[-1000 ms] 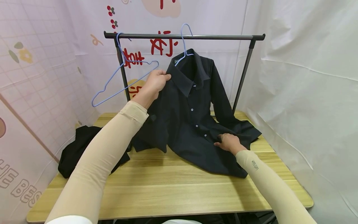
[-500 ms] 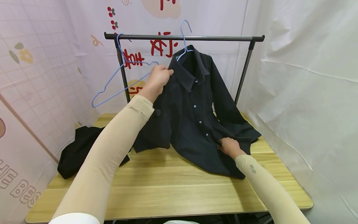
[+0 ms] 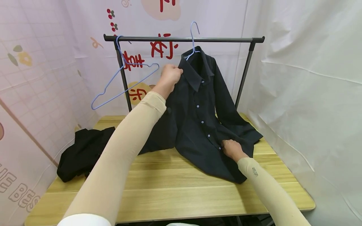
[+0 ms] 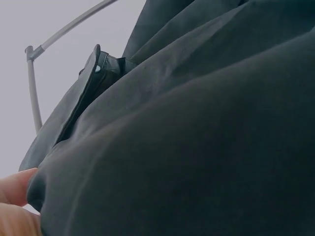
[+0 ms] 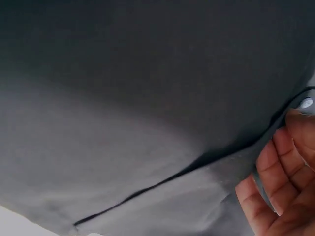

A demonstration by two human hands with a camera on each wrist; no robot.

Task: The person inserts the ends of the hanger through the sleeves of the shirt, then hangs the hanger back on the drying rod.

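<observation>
A dark button-up shirt [image 3: 189, 125] hangs on a blue wire hanger [image 3: 193, 37], its hem and one sleeve lying on the table. The hanger's hook overlaps the rack's bar in the head view, its tip above the bar. My left hand [image 3: 171, 75] pinches the shirt at the shoulder beside the collar; in the left wrist view a finger and thumb [image 4: 17, 196] grip the fold. Lower down, my right hand [image 3: 233, 149] holds the buttoned front edge. The right wrist view shows curled fingers [image 5: 283, 172] at that edge, close to a white button [image 5: 306, 103].
A black garment rack [image 3: 181, 39] stands at the back of the wooden table [image 3: 181, 194]. An unloaded blue hanger [image 3: 124, 89] hangs at its left end. Crumpled black clothing [image 3: 82, 150] lies on the table's left. White curtains enclose the back and sides.
My left hand has moved right, carrying the shirt's shoulder, collar and hanger along the bar. The hook's tip sits slightly higher than at first. My right hand has shifted slightly down.
</observation>
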